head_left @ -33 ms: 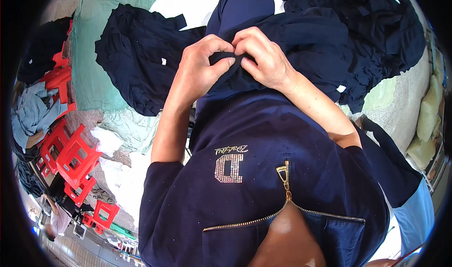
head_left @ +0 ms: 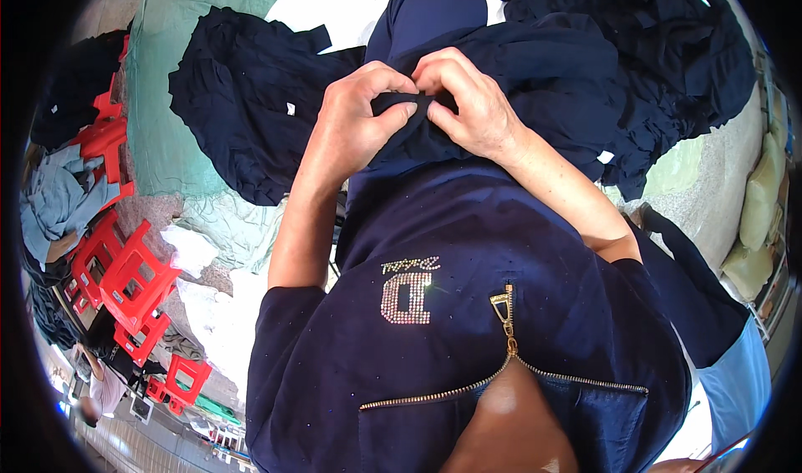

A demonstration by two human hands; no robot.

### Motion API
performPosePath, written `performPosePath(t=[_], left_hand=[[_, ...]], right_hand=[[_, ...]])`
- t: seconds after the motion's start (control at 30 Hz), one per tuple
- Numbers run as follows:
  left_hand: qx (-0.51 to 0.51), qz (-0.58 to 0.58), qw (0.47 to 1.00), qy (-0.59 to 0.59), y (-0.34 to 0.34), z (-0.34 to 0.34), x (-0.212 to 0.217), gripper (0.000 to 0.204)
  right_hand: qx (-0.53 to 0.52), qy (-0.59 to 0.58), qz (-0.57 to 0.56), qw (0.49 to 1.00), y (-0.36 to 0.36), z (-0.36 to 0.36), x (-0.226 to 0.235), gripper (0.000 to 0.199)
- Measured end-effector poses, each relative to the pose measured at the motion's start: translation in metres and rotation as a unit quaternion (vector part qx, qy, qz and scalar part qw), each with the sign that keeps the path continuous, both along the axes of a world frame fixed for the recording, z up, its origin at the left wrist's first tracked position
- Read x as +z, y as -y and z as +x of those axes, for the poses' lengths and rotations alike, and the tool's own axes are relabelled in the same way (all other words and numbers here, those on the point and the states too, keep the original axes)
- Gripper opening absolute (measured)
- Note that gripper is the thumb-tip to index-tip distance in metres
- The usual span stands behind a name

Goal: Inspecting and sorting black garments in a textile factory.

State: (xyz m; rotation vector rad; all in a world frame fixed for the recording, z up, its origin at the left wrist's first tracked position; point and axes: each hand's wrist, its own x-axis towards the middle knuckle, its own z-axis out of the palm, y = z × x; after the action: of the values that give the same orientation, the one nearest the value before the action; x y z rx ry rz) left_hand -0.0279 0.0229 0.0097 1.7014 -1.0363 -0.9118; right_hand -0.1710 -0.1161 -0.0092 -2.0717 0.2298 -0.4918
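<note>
A dark navy garment [head_left: 543, 89] lies bunched across my lap, over my raised knee. My left hand [head_left: 351, 122] pinches a fold of it between thumb and curled fingers. Close beside it, my right hand [head_left: 480, 110] grips the same fold, fingertips almost meeting those of the left. What lies right under the fingertips is hidden. To the left spreads more dark cloth [head_left: 242, 97] with a small white tag [head_left: 291, 108]; whether it belongs to the same garment I cannot tell. Another white tag [head_left: 606, 156] shows on the cloth at the right.
A heap of dark clothing [head_left: 677, 47] lies at the far right. Green sheeting [head_left: 175, 89] covers the floor at the left, near several red plastic stools [head_left: 138, 277] and grey-blue cloth [head_left: 63, 193]. Another person [head_left: 102, 389] is at the lower left. Pale sacks [head_left: 760, 193] stand along the right.
</note>
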Motion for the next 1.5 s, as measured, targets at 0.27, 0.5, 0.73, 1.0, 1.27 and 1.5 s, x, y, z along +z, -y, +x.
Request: performPosePath(t=[0.27,0.5,0.73,1.0,1.27,1.5], left_hand=[[0.029,-0.056,0.994,0.090,0.002,-0.011,0.005,0.020],[0.007,-0.038,0.987,0.154,0.002,-0.012,0.007,0.017],[0.052,-0.161,0.938,0.302,0.004,-0.018,-0.007,0.016],[0.152,-0.218,0.842,0.469,0.013,-0.023,-0.022,0.020],[0.113,-0.263,0.880,0.380,0.004,-0.013,-0.027,0.037],[0.261,-0.031,0.960,0.091,-0.008,0.015,-0.125,0.025]], right_hand=[[0.016,-0.033,-0.041,0.999,0.007,-0.007,-0.005,0.020],[0.013,0.045,-0.084,0.995,0.011,-0.006,-0.003,0.017],[-0.015,0.051,-0.068,0.996,0.005,-0.003,0.005,0.016],[0.017,0.075,-0.111,0.991,0.003,0.006,0.013,0.016],[-0.092,0.082,-0.027,0.992,0.023,-0.004,0.014,0.014],[-0.357,0.025,0.371,0.857,0.397,-0.099,0.105,0.028]])
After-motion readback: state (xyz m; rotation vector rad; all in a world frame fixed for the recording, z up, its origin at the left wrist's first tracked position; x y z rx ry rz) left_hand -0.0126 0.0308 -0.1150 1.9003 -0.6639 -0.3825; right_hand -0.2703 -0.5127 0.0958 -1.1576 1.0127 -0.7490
